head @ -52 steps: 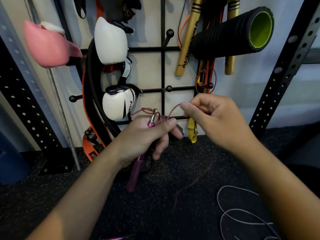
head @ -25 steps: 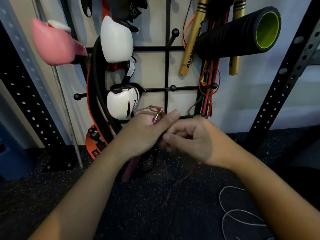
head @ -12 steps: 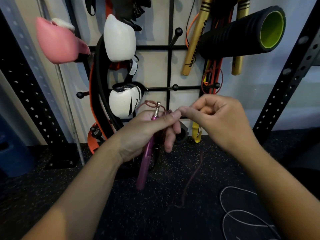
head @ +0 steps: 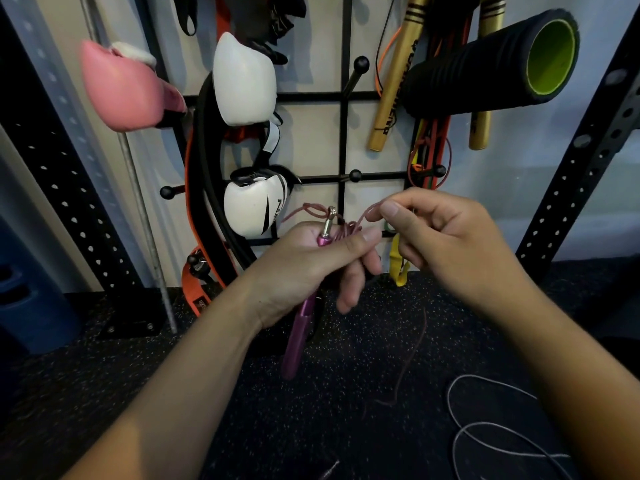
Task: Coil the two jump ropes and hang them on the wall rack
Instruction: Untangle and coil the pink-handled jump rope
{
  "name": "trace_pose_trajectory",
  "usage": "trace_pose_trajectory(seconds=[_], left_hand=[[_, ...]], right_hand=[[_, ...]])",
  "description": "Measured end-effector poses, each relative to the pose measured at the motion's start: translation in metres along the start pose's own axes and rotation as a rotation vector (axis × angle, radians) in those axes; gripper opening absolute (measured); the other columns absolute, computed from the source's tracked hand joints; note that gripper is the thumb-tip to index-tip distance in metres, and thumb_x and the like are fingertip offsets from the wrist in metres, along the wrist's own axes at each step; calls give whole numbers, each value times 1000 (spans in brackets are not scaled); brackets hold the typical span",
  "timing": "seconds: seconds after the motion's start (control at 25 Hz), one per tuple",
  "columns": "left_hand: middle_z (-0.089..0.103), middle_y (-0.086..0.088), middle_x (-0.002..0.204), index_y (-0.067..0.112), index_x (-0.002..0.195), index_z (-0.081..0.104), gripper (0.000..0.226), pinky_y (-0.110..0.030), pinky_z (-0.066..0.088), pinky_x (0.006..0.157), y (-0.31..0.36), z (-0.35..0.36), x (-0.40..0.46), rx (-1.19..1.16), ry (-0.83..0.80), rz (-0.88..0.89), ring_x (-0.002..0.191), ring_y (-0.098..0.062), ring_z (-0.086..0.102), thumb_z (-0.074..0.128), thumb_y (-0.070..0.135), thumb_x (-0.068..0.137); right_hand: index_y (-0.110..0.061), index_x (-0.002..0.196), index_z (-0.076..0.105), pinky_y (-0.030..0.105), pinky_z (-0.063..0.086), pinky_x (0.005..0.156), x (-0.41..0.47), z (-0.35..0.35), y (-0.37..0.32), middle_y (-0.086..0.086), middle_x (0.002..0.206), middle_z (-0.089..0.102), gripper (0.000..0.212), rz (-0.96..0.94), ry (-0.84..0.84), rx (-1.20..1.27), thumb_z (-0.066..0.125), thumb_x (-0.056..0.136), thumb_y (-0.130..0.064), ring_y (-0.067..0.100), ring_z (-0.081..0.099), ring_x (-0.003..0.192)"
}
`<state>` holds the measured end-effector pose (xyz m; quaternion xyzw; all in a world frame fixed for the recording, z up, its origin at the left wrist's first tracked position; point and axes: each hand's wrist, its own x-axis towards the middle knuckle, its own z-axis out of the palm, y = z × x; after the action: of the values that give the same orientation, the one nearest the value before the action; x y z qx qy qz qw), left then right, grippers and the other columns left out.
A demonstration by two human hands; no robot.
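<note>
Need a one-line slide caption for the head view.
Left hand grips purple jump rope handle and coils; right hand pinches its cord before the wall rack.

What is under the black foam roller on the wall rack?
Under the roller hang red and orange bands and two gold sticks. Its peg and the bands' upper parts are covered.

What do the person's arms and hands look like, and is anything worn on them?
Both forearms are bare to the frame's lower edge: no sleeves, gloves, watch or bracelets in view. The left hand and the right hand show no rings on the visible fingers, and the nails are short and unpainted.
</note>
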<state>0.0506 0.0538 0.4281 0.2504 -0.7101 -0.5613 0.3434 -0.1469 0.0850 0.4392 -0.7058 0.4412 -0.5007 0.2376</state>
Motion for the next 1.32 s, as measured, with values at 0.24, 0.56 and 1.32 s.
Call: trace_pose_trajectory(seconds=[0.24, 0.56, 1.32], left_hand=[[46, 10, 34, 14, 68, 64, 44, -22, 43, 42, 13, 2, -6, -368, -179, 37, 27, -3, 41, 47, 35, 103], [82, -6, 101, 3, 114, 72, 31, -27, 62, 81, 30, -1, 1, -719, 183, 363, 92, -17, 79, 48, 20, 103], [70, -5, 56, 6, 89, 74, 34, -29, 53, 56, 12, -8, -3, 270, -16, -23, 45, -16, 58, 57, 33, 99]], right_hand=[[-9, 64, 63, 16, 35, 46, 0, 4, 5, -3, 49, 48, 53, 126, 285, 15, 76, 76, -59, 11, 37, 44], [-18, 100, 65, 30, 50, 50, -21, 38, 24, 3, 63, 55, 28, 444, -488, 185, 48, 106, -39, 15, 50, 48], [-25, 100, 75, 24, 52, 64, -6, -16, -20, 1, 79, 73, 14, 43, -265, -211, 61, 99, -25, 17, 66, 70]])
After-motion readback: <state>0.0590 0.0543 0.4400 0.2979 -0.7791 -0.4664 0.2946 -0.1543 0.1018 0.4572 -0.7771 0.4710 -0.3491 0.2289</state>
